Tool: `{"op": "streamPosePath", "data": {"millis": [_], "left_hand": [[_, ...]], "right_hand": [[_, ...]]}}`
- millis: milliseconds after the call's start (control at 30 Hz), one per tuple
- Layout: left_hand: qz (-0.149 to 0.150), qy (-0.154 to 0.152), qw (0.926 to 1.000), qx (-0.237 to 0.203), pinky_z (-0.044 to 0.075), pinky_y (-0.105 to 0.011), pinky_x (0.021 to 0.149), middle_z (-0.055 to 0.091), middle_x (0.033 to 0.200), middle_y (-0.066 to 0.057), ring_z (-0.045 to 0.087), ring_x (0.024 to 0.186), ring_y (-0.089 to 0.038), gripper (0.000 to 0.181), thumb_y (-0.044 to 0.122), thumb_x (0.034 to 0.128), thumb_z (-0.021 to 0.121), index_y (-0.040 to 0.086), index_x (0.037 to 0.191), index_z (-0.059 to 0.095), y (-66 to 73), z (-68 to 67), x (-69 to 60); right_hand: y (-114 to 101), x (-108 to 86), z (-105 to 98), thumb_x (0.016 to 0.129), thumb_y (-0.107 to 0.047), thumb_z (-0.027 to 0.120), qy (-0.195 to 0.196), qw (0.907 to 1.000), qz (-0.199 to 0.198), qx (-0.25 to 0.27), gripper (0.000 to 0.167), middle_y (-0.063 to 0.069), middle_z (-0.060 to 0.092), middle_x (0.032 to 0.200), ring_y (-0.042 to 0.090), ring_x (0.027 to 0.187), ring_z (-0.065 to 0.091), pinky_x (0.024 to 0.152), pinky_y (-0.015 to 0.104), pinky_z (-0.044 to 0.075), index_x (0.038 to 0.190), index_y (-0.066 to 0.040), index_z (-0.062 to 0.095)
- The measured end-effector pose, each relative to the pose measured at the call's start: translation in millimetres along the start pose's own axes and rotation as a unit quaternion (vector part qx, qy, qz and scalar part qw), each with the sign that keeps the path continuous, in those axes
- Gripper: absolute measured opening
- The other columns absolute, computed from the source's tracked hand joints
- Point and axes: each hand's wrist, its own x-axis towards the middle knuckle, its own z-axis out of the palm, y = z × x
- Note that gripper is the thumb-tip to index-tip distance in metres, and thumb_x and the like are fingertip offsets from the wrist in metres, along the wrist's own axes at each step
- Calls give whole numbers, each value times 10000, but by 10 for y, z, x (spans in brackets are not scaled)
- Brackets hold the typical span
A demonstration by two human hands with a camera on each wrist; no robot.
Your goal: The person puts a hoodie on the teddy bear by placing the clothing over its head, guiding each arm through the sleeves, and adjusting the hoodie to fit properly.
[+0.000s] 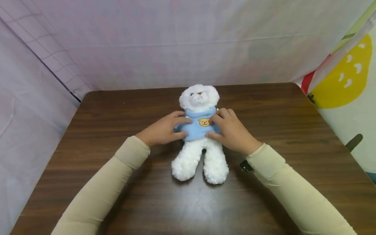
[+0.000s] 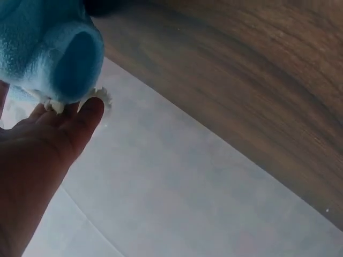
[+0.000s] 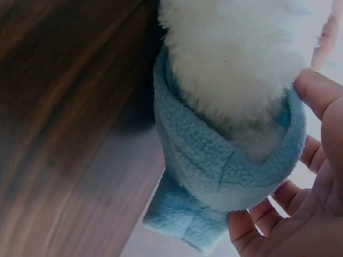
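Note:
A white fluffy teddy bear (image 1: 199, 96) lies on its back on the table, head at the far side. It wears a light blue sweater (image 1: 195, 130) with a yellow bear-face patch. My left hand (image 1: 165, 129) rests on one side of the sweater, its thumb near the hem. In the left wrist view, its fingers lie beside an open blue sleeve (image 2: 77, 64). On the other side my right hand (image 1: 233, 132) holds the sweater, thumb at the hem and index bent beside the patch. The right wrist view shows fingers curled along the hem (image 3: 225, 166). The bear's arms are mostly hidden.
The dark wooden table (image 1: 102, 130) reaches a pale cloth backdrop (image 1: 176, 45) at its far edge. Another white cloth (image 1: 26, 98) hangs on the left. A sheet with a yellow print (image 1: 343, 81) is at the right. Something dark (image 1: 246, 165) shows at the right cuff.

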Motion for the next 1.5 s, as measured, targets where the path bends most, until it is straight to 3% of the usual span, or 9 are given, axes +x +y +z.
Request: {"op": "streamPosePath", "data": {"millis": [200,400,700,833,967,1067,1167,1300,1500], "left_hand": [[-37,454,9984,347,501,-385,870,425,1446,-172,604,1055,-254,336,304,936,629,157,1238,650,88,133,110],[100,939,9881,1212,469,-331,645,510,1301,-176,538,693,-181,237,289,926,600,138,1088,683,182,187,174],[-138,371,9977,558,463,-369,781,417,1411,-147,537,871,-205,316,241,902,590,125,1195,569,166,107,70],[-86,206,9993,307,446,-362,795,394,1397,-131,522,917,-211,353,196,887,585,115,1224,521,144,71,24],[-85,179,9996,180,452,-346,797,362,1450,-138,529,934,-200,379,181,875,595,111,1238,513,129,60,-7],[-113,210,9995,186,464,-336,784,391,1406,-126,538,912,-193,388,193,867,603,102,1236,522,128,68,-17],[-179,226,9993,221,468,-330,789,414,1352,-106,536,909,-189,399,207,868,609,92,1241,528,128,72,-30],[-226,251,9991,251,471,-339,810,415,1348,-104,535,926,-193,401,213,870,608,86,1242,528,131,63,-46],[-184,311,9984,437,466,-332,724,451,1265,-79,532,814,-186,321,222,838,636,108,1135,591,152,68,-27]], "right_hand": [[12,-15,33,883,-357,767,-21,9999,-40,98,348,119,476,1094,318,1014,409,805,455,403,1059,-104,606],[-5,-8,49,875,-359,774,11,10000,-50,71,349,116,472,1090,314,1005,408,806,451,398,1045,-110,597],[71,-35,-12,911,-296,744,109,9973,-27,728,269,76,490,1086,274,996,431,816,428,392,1035,-119,585],[153,-59,-58,930,-188,719,321,9916,421,1183,258,109,505,1156,261,1011,482,843,438,424,1105,-60,579],[180,-67,-42,950,-244,698,-163,9873,855,1329,452,178,477,1246,283,1054,500,887,460,440,1269,10,502],[162,-82,-46,931,-278,720,-514,9857,832,1371,571,190,442,1298,288,1073,503,896,459,448,1339,10,443],[139,-101,-57,880,-241,778,-555,9911,494,1108,641,198,418,1352,309,1140,501,928,473,457,1363,5,436],[144,-86,-16,842,-143,797,-168,9994,-101,288,577,202,471,1326,333,1171,519,944,471,468,1305,17,492],[193,-36,89,767,49,708,683,9924,-657,-791,353,129,557,1103,318,959,573,801,498,471,1071,-46,555]]}}
